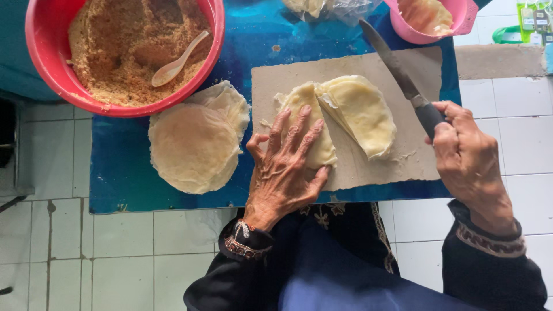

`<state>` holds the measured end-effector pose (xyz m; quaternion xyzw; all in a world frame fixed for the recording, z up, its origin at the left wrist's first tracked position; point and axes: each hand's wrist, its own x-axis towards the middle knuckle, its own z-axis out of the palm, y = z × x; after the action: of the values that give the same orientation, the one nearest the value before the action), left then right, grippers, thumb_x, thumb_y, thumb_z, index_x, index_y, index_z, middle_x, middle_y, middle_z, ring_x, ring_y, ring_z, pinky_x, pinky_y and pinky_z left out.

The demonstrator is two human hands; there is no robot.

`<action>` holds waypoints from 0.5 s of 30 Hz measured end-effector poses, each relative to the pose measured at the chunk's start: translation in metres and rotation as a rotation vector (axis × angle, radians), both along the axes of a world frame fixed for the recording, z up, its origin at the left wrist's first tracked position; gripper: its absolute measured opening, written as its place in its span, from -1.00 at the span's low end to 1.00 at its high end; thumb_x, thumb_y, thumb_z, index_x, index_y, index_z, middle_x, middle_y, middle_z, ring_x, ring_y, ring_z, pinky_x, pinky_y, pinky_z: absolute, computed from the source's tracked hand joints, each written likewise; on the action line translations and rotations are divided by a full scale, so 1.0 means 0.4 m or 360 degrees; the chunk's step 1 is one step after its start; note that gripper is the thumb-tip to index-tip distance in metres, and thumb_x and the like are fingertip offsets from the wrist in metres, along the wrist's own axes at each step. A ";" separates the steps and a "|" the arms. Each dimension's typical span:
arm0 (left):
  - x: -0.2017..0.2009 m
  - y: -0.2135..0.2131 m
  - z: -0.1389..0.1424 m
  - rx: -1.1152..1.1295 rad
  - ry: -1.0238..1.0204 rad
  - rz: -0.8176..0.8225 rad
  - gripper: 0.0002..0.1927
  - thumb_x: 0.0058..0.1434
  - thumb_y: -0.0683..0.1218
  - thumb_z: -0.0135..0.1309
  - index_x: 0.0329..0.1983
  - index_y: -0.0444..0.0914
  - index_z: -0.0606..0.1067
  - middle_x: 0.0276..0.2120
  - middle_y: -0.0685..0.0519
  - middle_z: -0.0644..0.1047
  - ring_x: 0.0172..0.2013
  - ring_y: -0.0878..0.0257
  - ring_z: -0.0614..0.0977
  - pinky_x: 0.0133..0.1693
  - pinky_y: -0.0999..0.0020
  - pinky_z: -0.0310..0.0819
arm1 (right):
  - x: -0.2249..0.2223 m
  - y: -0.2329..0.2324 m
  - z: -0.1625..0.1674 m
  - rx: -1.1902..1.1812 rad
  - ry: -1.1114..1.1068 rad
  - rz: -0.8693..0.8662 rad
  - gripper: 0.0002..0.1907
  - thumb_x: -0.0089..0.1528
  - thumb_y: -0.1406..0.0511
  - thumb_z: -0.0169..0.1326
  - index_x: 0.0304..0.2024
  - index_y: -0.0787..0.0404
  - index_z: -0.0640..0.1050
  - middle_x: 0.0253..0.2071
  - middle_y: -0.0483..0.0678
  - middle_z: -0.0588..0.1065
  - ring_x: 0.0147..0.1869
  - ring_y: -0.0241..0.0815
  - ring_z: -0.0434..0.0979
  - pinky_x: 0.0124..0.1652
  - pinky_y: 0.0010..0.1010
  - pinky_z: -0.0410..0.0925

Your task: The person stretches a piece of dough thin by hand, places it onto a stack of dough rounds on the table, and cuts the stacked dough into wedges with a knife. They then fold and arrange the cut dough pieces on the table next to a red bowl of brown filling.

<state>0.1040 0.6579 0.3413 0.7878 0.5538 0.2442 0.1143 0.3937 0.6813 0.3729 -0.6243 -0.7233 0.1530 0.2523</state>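
My left hand (285, 167) lies flat, fingers spread, on the left piece of cut pale dough (308, 115) on a grey cardboard sheet (403, 167). A second, larger dough piece (363, 112) lies just to its right, apart from my fingers. My right hand (466, 152) grips the dark handle of a long knife (397, 72), whose blade points up and left above the cardboard, clear of the dough.
A stack of round thin dough sheets (193, 144) lies on the blue mat (127, 167). A red bowl (43, 52) of brown crumbly filling holds a pale spoon (175, 63). A pink bowl (455, 20) sits at the top right. White floor tiles surround the mat.
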 end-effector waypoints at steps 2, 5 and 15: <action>0.001 -0.001 -0.002 0.0009 0.0009 0.0001 -0.15 0.01 0.21 0.24 0.40 -0.06 0.34 0.48 0.01 0.17 0.47 0.03 0.10 0.22 -0.10 -0.06 | -0.013 -0.056 0.017 -0.0347 0.0657 -0.0046 -0.50 0.43 0.30 0.00 0.41 0.27 0.39 -0.35 0.07 0.43 -0.40 -0.20 0.43 -0.42 -0.39 0.35; 0.001 -0.001 -0.005 -0.0002 0.0010 -0.0001 -0.16 0.00 0.21 0.23 0.39 -0.07 0.35 0.47 0.02 0.19 0.46 0.03 0.10 0.22 -0.11 -0.06 | -0.066 -0.128 0.008 -0.0159 0.0413 0.0154 -0.47 0.41 0.28 -0.03 0.42 0.29 0.33 -0.37 -0.01 0.53 -0.29 -0.34 0.54 -0.27 -0.47 0.45; -0.003 -0.006 0.002 0.0030 -0.0007 0.0002 -0.18 0.02 0.19 0.25 0.38 -0.07 0.36 0.48 0.02 0.20 0.47 0.04 0.10 0.23 -0.09 -0.06 | -0.187 -0.171 -0.013 -0.0117 0.0235 0.0099 -0.47 0.34 0.37 0.03 0.38 0.17 0.37 -0.17 0.29 0.59 -0.44 -0.10 0.57 -0.35 -0.29 0.42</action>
<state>0.1030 0.6556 0.3422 0.7880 0.5517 0.2511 0.1080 0.3191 0.6130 0.3677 -0.5973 -0.7157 0.2328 0.2770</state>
